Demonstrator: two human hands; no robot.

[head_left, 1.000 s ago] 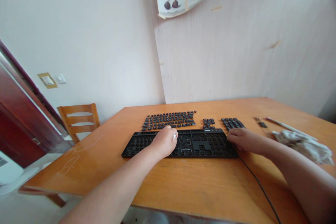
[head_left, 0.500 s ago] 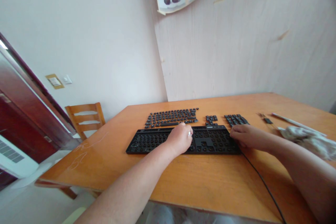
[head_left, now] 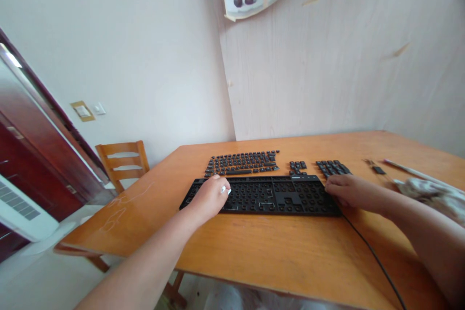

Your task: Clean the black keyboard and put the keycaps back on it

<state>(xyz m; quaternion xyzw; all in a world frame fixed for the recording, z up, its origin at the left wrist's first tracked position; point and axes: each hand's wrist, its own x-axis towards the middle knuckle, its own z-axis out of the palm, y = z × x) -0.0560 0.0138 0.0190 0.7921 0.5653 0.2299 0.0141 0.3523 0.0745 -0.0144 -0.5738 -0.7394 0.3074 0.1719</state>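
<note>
A black keyboard point(head_left: 250, 198) with its keycaps off lies flat on the wooden table, its key sockets bare. Over its left part is my left hand point(head_left: 212, 193), fingers closed on a small white thing point(head_left: 224, 189) that pokes out of the fist; most of it is hidden, so its kind does not show. My right hand point(head_left: 341, 189) grips the right end of the keyboard. Behind the keyboard lie the loose black keycaps point(head_left: 243, 161) in a block laid out like the keys, with a smaller cluster point(head_left: 298, 167) and the number-pad keycaps point(head_left: 332, 167) to the right.
A crumpled white and brown cloth point(head_left: 428, 196), a long thin stick point(head_left: 410, 170) and a small black-ended tool point(head_left: 378, 169) lie at the right. The keyboard's cable point(head_left: 370, 249) runs off the front edge. A wooden chair point(head_left: 123, 164) stands beyond the left side.
My left hand has moved left along the keyboard, from its middle to its left part, still closed on the white thing. My right hand stays at the right end. The view has shifted slightly.
</note>
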